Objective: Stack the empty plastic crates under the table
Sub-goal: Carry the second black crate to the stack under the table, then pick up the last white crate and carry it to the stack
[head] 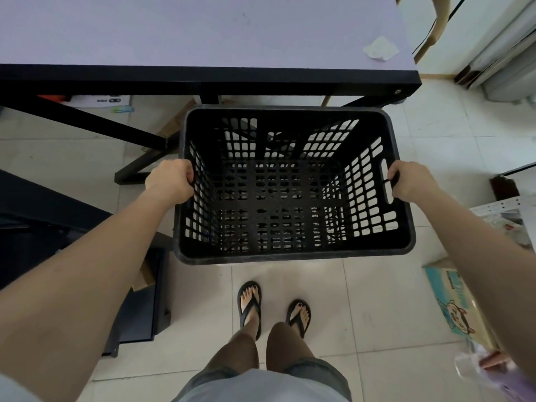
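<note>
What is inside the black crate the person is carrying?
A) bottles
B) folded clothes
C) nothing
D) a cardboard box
C: the black crate, held at its sides by the left hand and right hand, shows only its bare slotted floor and walls.

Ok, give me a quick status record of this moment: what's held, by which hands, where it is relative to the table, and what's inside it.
held item: black plastic crate
left hand: closed on the crate's left rim
right hand: closed on the right side, fingers through the handle slot
crate contents: empty, floor visible through the mesh bottom
crate position: carried in front of the person, far rim near the table edge
table top: bare except a crumpled paper near the right corner
other crates: none clearly visible
</note>
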Tool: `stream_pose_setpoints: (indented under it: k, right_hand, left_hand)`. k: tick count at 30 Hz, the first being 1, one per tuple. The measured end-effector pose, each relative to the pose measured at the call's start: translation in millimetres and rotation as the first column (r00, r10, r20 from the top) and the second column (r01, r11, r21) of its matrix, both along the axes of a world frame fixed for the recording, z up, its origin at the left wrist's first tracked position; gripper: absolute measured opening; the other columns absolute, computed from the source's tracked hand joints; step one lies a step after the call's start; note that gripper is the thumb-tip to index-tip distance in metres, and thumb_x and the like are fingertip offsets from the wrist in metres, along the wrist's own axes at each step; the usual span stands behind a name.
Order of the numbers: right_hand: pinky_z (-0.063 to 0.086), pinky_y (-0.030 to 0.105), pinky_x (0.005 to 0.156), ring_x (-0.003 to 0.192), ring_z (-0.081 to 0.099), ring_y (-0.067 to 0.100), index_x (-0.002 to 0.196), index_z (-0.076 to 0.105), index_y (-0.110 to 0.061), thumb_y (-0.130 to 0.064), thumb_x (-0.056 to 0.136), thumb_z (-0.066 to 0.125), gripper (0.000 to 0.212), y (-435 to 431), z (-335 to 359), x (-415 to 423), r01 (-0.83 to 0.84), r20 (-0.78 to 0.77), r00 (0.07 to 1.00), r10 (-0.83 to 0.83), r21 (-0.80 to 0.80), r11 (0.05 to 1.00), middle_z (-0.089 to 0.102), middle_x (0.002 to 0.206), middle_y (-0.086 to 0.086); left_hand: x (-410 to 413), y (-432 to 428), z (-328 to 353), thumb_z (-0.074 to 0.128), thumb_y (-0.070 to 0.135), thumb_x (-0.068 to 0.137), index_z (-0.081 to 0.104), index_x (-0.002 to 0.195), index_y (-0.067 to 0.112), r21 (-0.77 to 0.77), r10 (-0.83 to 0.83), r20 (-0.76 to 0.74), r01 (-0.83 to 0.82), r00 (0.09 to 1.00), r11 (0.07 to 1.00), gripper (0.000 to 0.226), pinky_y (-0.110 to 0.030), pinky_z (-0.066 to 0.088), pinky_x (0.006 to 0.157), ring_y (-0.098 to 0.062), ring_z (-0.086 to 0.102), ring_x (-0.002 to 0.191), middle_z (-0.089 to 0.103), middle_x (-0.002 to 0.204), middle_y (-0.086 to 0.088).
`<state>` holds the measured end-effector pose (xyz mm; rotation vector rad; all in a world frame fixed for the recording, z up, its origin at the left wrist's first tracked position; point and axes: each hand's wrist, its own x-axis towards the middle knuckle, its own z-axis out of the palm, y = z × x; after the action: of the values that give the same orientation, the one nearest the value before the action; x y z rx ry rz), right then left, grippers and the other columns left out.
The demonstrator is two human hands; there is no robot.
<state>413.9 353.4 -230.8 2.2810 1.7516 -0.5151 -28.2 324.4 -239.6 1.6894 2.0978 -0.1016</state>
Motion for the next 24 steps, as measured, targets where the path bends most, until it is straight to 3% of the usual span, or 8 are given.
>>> stream_pose_setpoints:
  k: [4, 9, 14, 18, 20, 24]
  right_hand:
    - [0.047, 0.041, 0.085, 0.103, 0.049, 0.040, 0.115, 0.054, -0.007, -0.003, 0.075, 0.069, 0.042, -6.2, -0.4, -3.9, -0.003, 0.022, 1.000, 0.004, -0.040, 0.999, 0.041, 0.121, 0.020]
    - [0.041, 0.046, 0.094, 0.120, 0.034, 0.040, 0.120, 0.050, -0.011, -0.015, 0.079, 0.068, 0.046, -1.6, 10.8, -15.9, -0.029, 0.079, 0.996, 0.034, -0.058, 0.998, 0.036, 0.128, 0.019]
    - [0.041, 0.047, 0.101, 0.123, 0.036, 0.041, 0.129, 0.048, -0.013, -0.021, 0.079, 0.069, 0.055, 15.5, 36.3, -34.5, -0.112, 0.085, 0.990, 0.116, -0.047, 0.993, 0.037, 0.133, 0.020]
    - [0.041, 0.044, 0.102, 0.124, 0.039, 0.040, 0.131, 0.046, -0.013, -0.026, 0.079, 0.070, 0.059, 21.3, 60.1, -58.4, -0.275, 0.074, 0.958, 0.277, -0.040, 0.961, 0.038, 0.135, 0.021]
    - [0.043, 0.042, 0.101, 0.123, 0.042, 0.039, 0.131, 0.047, -0.012, -0.026, 0.079, 0.069, 0.058, 19.9, 73.0, -69.3, -0.359, 0.066, 0.930, 0.361, -0.030, 0.933, 0.042, 0.134, 0.021]
    - [0.048, 0.035, 0.089, 0.113, 0.055, 0.036, 0.126, 0.051, -0.009, -0.021, 0.080, 0.068, 0.051, 0.9, 98.3, -93.9, -0.523, 0.051, 0.850, 0.524, -0.019, 0.852, 0.054, 0.127, 0.020]
  left_hand:
    - [-4.0, 0.6, 2.2, 0.064, 0.009, 0.080, 0.058, 0.085, 0.020, -0.028, -0.031, 0.019, 0.031, 0.999, 0.999, 0.014, -0.043, 0.055, 0.077, -0.034, 0.060, 0.096, 0.061, 0.105, -0.013]
    - [-8.2, -8.6, 18.0, 0.064, 0.018, 0.082, 0.062, 0.115, 0.018, -0.059, -0.036, 0.014, 0.037, 0.999, 0.998, 0.034, -0.045, 0.049, 0.094, -0.034, 0.051, 0.113, 0.057, 0.116, -0.016]
    - [-1.7, -28.9, 59.1, 0.055, 0.022, 0.091, 0.058, 0.120, 0.011, -0.036, 0.059, 0.020, -0.058, 0.998, 0.998, 0.032, -0.041, 0.050, 0.093, -0.036, 0.055, 0.115, 0.060, 0.122, -0.017]
    - [2.9, -63.9, 92.5, 0.056, 0.019, 0.091, 0.061, 0.119, 0.008, 0.004, 0.163, -0.012, -0.163, 0.986, 0.987, 0.031, -0.041, 0.048, 0.091, -0.035, 0.056, 0.113, 0.060, 0.121, -0.017]
    - [4.5, -87.0, 107.9, 0.056, 0.017, 0.090, 0.060, 0.117, 0.011, 0.035, 0.228, -0.040, -0.227, 0.973, 0.973, 0.029, -0.040, 0.047, 0.087, -0.034, 0.055, 0.112, 0.059, 0.120, -0.014]
    - [11.3, -149.0, 133.3, 0.057, 0.021, 0.086, 0.065, 0.109, 0.014, 0.024, 0.335, -0.074, -0.334, 0.939, 0.942, 0.025, -0.045, 0.050, 0.094, -0.034, 0.058, 0.108, 0.063, 0.116, -0.010]
